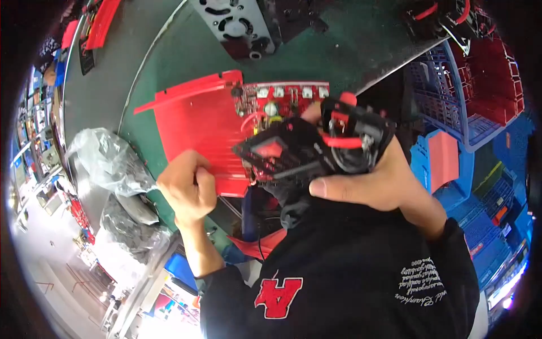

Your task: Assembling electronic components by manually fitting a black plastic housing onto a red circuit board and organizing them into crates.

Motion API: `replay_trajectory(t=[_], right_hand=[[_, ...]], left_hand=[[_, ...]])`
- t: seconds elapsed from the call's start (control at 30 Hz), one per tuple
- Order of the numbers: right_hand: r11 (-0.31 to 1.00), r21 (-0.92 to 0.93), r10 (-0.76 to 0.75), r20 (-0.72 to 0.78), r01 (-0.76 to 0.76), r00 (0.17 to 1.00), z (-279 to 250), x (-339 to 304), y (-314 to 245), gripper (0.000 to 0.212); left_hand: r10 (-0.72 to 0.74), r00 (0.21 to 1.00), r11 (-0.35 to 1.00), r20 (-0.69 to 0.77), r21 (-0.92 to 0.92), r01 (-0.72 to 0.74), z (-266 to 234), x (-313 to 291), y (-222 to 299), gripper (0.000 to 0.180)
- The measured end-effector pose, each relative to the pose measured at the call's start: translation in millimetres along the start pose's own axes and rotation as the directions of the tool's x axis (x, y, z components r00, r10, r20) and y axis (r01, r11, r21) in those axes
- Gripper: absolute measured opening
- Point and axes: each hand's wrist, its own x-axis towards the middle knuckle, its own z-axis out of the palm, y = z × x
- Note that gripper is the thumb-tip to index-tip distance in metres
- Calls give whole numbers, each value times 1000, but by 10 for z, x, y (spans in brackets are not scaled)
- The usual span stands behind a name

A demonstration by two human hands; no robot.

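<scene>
My right hand (pixel 372 183) grips a black plastic panel (pixel 305 161) with a rectangular opening. Black parts with red bands (pixel 355 135) sit at its right end, and my thumb lies along its near side. Behind it lies a red sheet-metal cover (pixel 197 127) with a bent edge. A red circuit board (pixel 293 93) with white connectors and small components is beside the cover, partly hidden by the panel. My left hand (pixel 189 186) is closed, fingers curled, in front of the cover's near left part; whatever it may hold is hidden.
A perforated metal bracket (pixel 234 25) stands at the far side of the green bench (pixel 333 51). Clear plastic bags (pixel 110 161) with dark contents lie at left. Blue crates (pixel 451 85) stand at right, one with red parts; a blue bin (pixel 460 164) is nearer.
</scene>
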Motion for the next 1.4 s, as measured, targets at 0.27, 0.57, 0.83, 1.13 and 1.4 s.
replay_trajectory(t=[0.27,0.57,0.83,1.13,1.4], right_hand=[[998,-60,-31,-2,31,1000,-38,-54,85,60],[992,-124,-17,76,27,997,-138,13,53,59],[983,-177,73,94,-56,993,-138,83,18,60],[991,-92,83,-162,-99,983,313,221,11,57],[978,-86,190,-13,-190,982,551,719,-17,37]], left_hand=[[-111,990,994,88,13,110,-10,10,-11,10],[-118,980,992,162,52,111,-25,61,18,10],[-99,983,995,154,44,93,-49,82,-9,9],[15,998,1000,-64,-16,-16,99,45,-34,13],[211,908,971,-361,181,-154,183,-32,-147,36]])
